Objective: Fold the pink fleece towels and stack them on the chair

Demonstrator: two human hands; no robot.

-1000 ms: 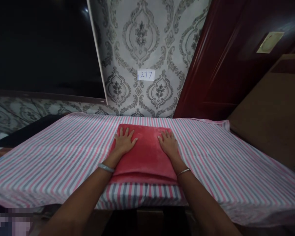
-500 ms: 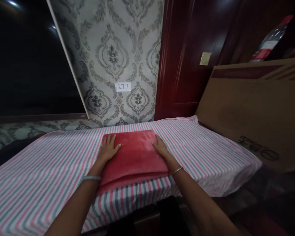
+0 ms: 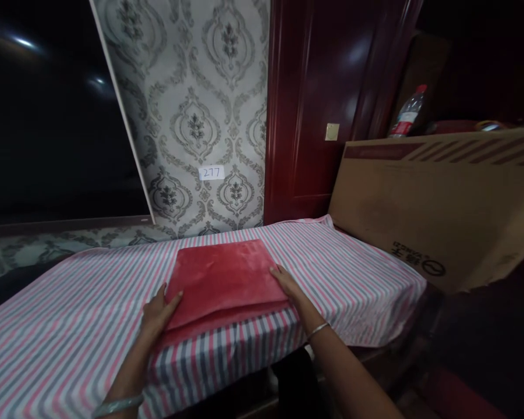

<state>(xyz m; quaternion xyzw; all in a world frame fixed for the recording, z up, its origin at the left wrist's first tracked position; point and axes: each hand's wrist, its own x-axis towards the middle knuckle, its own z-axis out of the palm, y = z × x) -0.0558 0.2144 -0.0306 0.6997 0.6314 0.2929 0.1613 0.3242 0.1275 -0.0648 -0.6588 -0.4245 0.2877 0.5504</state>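
Observation:
A folded red plush cloth, blanket-like (image 3: 225, 279), lies flat on the striped cover, its layers showing along the near edge. My left hand (image 3: 158, 311) is at its near left edge, thumb stretched over the top and the fingers apart along the side. Against the right edge rests my right hand (image 3: 287, 283), thumb on the top and fingers extended down the side, partly hidden. Neither hand visibly grips the cloth.
Pink, grey and white striped fabric (image 3: 332, 273) covers the table. A large cardboard box (image 3: 436, 203) stands at the right, with a red-capped bottle (image 3: 408, 113) at its top edge. A dark screen (image 3: 56, 116) hangs at left; a "277" label (image 3: 212, 172) is on the wall.
My left hand has slid from the cloth's far left part back toward its near left edge. My right hand stays along the right edge. The view has shifted up and to the right.

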